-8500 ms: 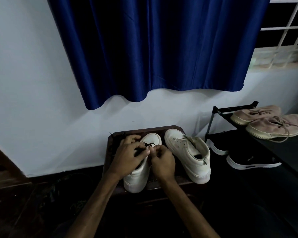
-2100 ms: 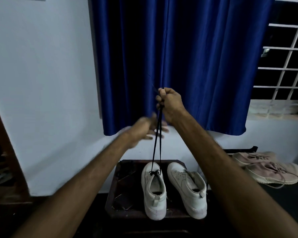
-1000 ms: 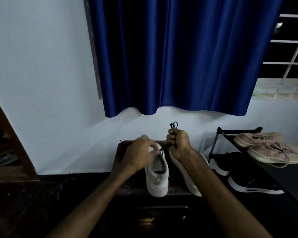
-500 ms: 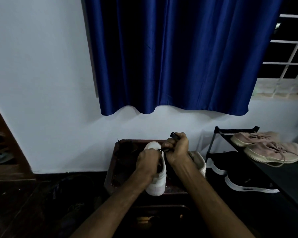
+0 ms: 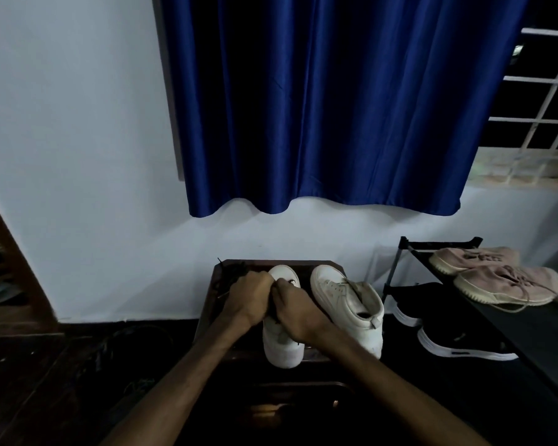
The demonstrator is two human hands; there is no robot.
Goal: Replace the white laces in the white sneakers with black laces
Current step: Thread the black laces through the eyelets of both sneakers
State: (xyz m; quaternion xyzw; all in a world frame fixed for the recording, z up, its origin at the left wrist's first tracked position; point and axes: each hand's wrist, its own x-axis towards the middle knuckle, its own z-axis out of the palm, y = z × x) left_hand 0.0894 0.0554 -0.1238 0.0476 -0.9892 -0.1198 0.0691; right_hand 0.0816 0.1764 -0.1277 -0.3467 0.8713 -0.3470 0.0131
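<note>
Left hand (image 5: 248,296), right hand (image 5: 298,312) lowered onto sneaker (image 5: 282,347), gripping black lace (image 5: 291,281).

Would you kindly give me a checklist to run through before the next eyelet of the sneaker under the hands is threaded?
1. Both hands at the work: ok; the left hand and right hand meet over the left sneaker.
2. Sneaker supported: ok; it rests on the dark stool, heel at the near edge.
3. Ends of the black lace gripped: cannot tell; the fingers hide them.
4. Right sneaker relaced: not ok; its laces are pale.
5. Spare dark lace bundle in reach: ok; it lies on the stool beside the left hand.
</note>
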